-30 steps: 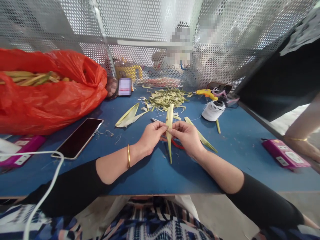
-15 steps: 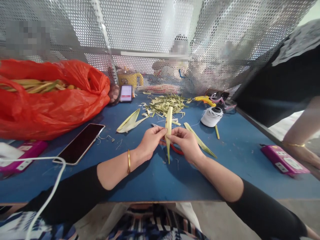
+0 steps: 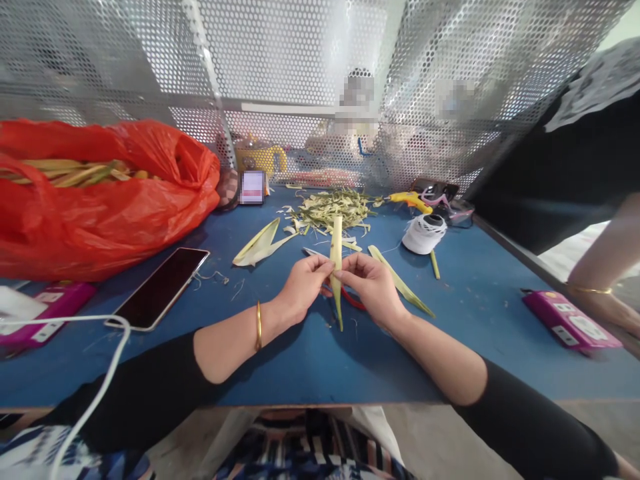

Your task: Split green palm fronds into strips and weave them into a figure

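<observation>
Between my two hands a narrow, pale green husk strip (image 3: 337, 240) stands nearly upright, its pointed tip hanging down. My left hand (image 3: 306, 283) pinches its left edge between thumb and fingers. From the other side, my right hand (image 3: 369, 283) pinches the same strip. Red-handled scissors (image 3: 354, 300) lie on the table under my hands, mostly hidden by them. A wider husk piece (image 3: 257, 247) rests to the left, and another long husk piece (image 3: 403, 283) lies just beyond my right hand. Behind is a heap of husk scraps (image 3: 333, 207).
A red plastic bag (image 3: 100, 227) of husks fills the left, near a phone (image 3: 160, 287) and white cable (image 3: 117, 360). At right are a white thread spool (image 3: 424, 235), yellow glue gun (image 3: 410, 199), purple packet (image 3: 573, 320) and another person's arm (image 3: 607, 260). A perforated metal screen (image 3: 290, 60) stands behind.
The husk strip has tilted slightly, its top shifting a little left and its lower tip a little right. Both hands keep their pinch and have barely moved.
</observation>
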Tool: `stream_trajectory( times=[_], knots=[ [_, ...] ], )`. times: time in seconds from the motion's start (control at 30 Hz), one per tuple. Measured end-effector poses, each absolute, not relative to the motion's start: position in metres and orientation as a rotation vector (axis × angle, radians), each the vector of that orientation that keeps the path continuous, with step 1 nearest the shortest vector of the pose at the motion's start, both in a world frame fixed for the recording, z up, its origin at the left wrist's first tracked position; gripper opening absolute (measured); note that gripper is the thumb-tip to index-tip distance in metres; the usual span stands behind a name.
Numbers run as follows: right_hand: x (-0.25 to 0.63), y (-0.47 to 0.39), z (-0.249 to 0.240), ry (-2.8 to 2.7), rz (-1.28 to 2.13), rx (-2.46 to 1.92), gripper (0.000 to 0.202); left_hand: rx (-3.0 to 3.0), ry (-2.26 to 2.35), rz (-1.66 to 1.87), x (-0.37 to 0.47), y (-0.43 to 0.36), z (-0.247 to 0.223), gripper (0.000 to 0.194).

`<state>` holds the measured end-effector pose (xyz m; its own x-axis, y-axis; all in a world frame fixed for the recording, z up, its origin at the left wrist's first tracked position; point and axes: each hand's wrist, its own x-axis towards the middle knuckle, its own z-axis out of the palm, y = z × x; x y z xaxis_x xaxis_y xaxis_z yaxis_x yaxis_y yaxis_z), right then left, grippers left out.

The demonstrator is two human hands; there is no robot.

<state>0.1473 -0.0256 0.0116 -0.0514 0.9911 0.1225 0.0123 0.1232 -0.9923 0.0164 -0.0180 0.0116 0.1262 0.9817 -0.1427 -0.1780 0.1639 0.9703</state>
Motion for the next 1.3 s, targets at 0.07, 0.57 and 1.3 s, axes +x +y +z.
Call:
stream_trajectory(
  times=[0.07, 0.57, 1.3],
  knots=[
    [0.1472, -0.0255, 0.0109, -1.33, 1.114, -1.11, 0.031, 1.007, 1.072, 1.091, 0.0163, -0.0182, 0.0119, 0.015],
    [0.1469, -0.0255, 0.0099, -1.238, 1.226, -1.142, 0.027, 1.004, 1.012, 1.063, 0.0151, -0.0169, 0.0107, 0.014],
    [0.1471, -0.0247, 0.0099, -1.394, 1.109, -1.076, 0.03, 0.999, 1.086, 1.108, 0.0184, -0.0168, 0.0098, 0.015]
  ],
)
